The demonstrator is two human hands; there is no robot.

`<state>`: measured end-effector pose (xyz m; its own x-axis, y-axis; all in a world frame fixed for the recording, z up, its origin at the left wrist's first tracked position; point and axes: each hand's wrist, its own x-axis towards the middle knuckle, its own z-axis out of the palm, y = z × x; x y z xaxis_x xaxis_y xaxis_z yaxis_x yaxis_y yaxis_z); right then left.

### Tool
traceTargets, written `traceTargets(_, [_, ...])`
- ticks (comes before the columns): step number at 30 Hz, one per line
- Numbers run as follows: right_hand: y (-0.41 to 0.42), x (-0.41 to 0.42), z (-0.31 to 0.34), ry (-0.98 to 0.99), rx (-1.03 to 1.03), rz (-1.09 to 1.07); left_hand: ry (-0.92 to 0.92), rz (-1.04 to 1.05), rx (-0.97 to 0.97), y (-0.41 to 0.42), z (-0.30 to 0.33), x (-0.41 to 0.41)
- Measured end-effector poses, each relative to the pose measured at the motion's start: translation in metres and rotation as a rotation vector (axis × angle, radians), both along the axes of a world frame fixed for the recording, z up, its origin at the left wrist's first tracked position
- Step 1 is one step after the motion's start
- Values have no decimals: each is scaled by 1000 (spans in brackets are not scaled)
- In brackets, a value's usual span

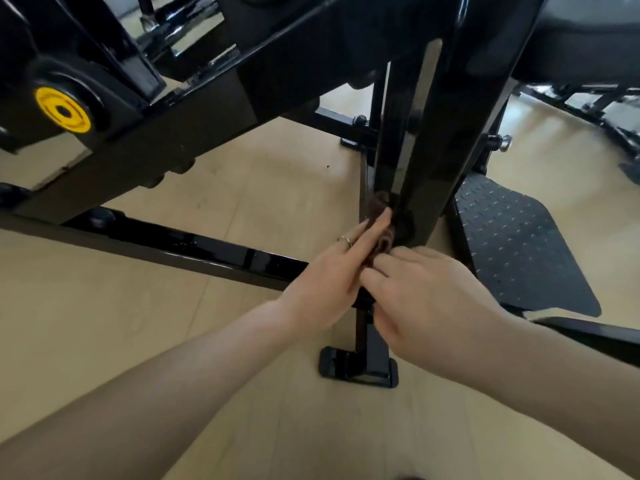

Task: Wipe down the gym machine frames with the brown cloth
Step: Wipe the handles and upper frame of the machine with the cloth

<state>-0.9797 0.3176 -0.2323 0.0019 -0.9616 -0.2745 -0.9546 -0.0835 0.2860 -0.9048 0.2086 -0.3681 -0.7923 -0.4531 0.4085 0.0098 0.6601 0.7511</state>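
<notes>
Both hands work the brown cloth at the foot of a black upright.

The right hand (426, 292) curls over the cloth's lower end; the left hand (332, 271) presses the brown cloth (381, 220) flat-fingered against the upright post (426, 150). Beyond, the slanted beam (207, 109) and other frames look unwiped, so much seems left.

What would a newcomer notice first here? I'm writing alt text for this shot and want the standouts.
Two hands meet at the centre, the left hand with straight fingers and the right hand together pressing a brown cloth against the foot of a glossy black upright post. At far left, a bright yellow cap pops against the black frame. A studded black footplate lies on the pale wood floor at right.
</notes>
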Motion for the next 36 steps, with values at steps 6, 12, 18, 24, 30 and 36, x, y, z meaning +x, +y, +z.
traceTargets(6, [-14,-16,-56,290,311,113,-362,-35,-571,-9,-65,-6])
traceTargets(12, [-30,-27,-93,302,316,104,-689,-128,-761,-15,-78,-14])
traceTargets(18, [-44,-32,-106,330,105,184,-641,-91,-833,-36,-85,53])
traceTargets(24, [-41,-42,-129,460,113,132,-767,195,-764,-77,-70,121])
traceTargets(30, [-45,-39,-153,270,105,-32,-749,228,-638,-46,-69,69])
traceTargets(36, [-44,-43,-161,235,125,-72,-766,97,-635,-21,-73,27])
